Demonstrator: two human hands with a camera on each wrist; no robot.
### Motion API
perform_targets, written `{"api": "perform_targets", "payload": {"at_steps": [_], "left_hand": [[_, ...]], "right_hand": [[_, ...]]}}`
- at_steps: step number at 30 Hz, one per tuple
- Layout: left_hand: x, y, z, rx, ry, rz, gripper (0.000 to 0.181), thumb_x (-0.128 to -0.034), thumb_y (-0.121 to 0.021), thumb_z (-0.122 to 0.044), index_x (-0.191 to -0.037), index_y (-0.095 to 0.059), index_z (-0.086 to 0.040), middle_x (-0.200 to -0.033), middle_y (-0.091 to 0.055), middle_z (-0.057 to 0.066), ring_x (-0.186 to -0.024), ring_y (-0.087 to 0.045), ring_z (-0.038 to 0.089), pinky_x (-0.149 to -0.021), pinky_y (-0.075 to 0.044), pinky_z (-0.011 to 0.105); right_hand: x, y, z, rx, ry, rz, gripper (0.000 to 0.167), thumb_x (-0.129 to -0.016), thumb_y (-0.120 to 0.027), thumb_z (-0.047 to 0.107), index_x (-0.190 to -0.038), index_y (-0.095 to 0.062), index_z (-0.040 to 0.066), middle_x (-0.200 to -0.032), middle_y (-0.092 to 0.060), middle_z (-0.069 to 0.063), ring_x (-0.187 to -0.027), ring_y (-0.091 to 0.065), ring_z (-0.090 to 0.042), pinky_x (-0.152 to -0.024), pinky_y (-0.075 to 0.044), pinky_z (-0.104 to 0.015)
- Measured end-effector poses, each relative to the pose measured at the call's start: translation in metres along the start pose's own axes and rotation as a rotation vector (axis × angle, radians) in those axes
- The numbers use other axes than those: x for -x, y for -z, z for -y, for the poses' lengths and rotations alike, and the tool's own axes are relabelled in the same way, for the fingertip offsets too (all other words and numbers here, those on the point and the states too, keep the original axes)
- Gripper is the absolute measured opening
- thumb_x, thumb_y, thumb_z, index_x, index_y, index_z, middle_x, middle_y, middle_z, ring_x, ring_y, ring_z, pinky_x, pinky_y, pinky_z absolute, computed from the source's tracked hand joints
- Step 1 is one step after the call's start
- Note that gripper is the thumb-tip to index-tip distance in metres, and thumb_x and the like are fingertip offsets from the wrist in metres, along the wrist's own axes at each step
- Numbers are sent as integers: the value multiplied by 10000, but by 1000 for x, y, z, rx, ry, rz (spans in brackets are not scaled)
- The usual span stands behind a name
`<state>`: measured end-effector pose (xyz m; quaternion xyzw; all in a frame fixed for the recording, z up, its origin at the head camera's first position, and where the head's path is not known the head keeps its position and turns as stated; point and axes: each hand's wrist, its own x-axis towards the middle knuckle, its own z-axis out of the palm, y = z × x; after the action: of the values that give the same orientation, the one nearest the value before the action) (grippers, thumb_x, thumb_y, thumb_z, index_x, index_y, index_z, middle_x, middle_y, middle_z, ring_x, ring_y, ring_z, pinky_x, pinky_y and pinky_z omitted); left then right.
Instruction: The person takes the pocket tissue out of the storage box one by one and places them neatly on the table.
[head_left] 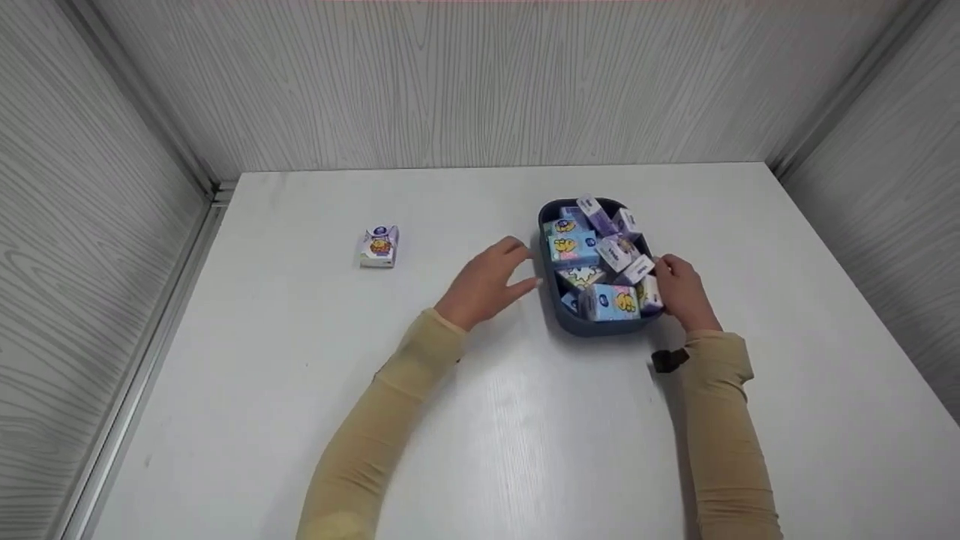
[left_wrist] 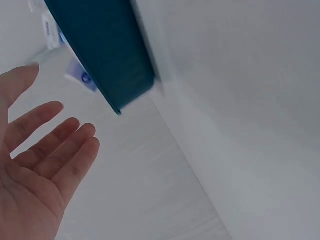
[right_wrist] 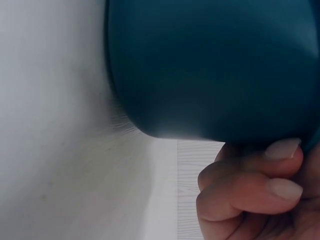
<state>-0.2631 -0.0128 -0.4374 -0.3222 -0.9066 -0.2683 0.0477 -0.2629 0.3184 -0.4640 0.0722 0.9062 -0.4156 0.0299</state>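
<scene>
A dark teal storage bin stands right of the table's middle, filled with small printed packs in blue, purple and white with yellow cartoon figures. My right hand grips the bin's right rim. In the right wrist view its curled fingers sit against the bin's teal wall. Just left of the bin hovers my left hand, thumb and fingers spread and holding nothing. The left wrist view shows its palm facing the bin, with a gap between.
One similar purple-and-white pack lies alone on the white table, well left of the bin. Grey wood-grain panels enclose the table at the back and both sides. A small black object is at the right wrist.
</scene>
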Motion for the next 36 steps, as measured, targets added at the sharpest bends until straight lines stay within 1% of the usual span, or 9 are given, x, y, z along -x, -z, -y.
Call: {"api": "perform_targets", "payload": {"at_steps": [5,8,11,15,22,26,31,33,36], "left_hand": [[-9,-15,-39,14,-158,25,516,-907,-633,-401,-1309,-550,-88,-1245,-518,43,-1088,-522,120,-933,-439,256],[-13,-25,-54,-5,-190,77,537,-891,-648,-411,-1316,-548,-99,-1269,-508,33,-1116,-505,106,-961,-418,233],[-16,-33,-63,-24,-173,146,562,-885,-654,-417,-1352,-532,-129,-1319,-500,26,-1171,-485,106,-1004,-383,228],[-18,-40,-66,-27,-137,208,533,-902,-649,-375,-1366,-530,-142,-1359,-506,29,-1203,-484,117,-1016,-377,241],[-19,-38,-68,22,-94,223,466,-899,-666,-312,-1325,-574,-145,-1383,-502,38,-1230,-478,124,-1022,-374,244],[-19,-36,-67,32,-152,190,428,-898,-674,-291,-1284,-607,-119,-1358,-522,69,-1215,-498,147,-1007,-388,240],[-13,-34,-60,53,-232,91,402,-895,-682,-258,-1251,-623,-82,-1306,-549,92,-1183,-520,168,-979,-410,231],[-9,-31,-55,74,-238,48,403,-891,-688,-243,-1252,-620,-77,-1302,-547,95,-1186,-516,168,-978,-409,228],[-2,-26,-48,108,-219,-9,412,-883,-699,-232,-1254,-617,-73,-1310,-535,99,-1194,-512,169,-984,-408,232]], "right_hand": [[-1,-4,3,-16,-20,11,401,-1036,-302,379,-1063,-498,30,-907,-515,-133,-675,-493,-183,-533,-443,-292],[-1,-5,5,-21,-12,9,399,-1038,-304,376,-1057,-499,28,-920,-513,-138,-688,-495,-189,-544,-446,-296],[-1,-7,6,-19,-1,11,396,-1039,-303,372,-1044,-497,27,-916,-507,-138,-688,-493,-188,-549,-448,-301],[-1,-9,7,-11,4,21,396,-1037,-302,372,-1034,-499,28,-899,-501,-135,-667,-488,-177,-539,-445,-297],[-3,-8,9,-22,7,12,396,-1036,-307,374,-1038,-511,35,-882,-511,-125,-635,-479,-161,-517,-434,-291],[-1,-6,7,-17,11,10,377,-1041,-303,361,-1017,-498,40,-816,-485,-116,-595,-450,-165,-506,-433,-305],[0,-3,2,-15,26,11,367,-1043,-302,358,-994,-494,49,-787,-468,-107,-573,-430,-167,-497,-425,-314],[0,-2,1,-16,25,8,366,-1041,-303,360,-986,-490,50,-793,-463,-107,-578,-431,-167,-498,-424,-314],[1,1,-1,-12,20,2,367,-1040,-304,365,-976,-479,49,-790,-451,-106,-573,-429,-163,-493,-426,-313]]}}
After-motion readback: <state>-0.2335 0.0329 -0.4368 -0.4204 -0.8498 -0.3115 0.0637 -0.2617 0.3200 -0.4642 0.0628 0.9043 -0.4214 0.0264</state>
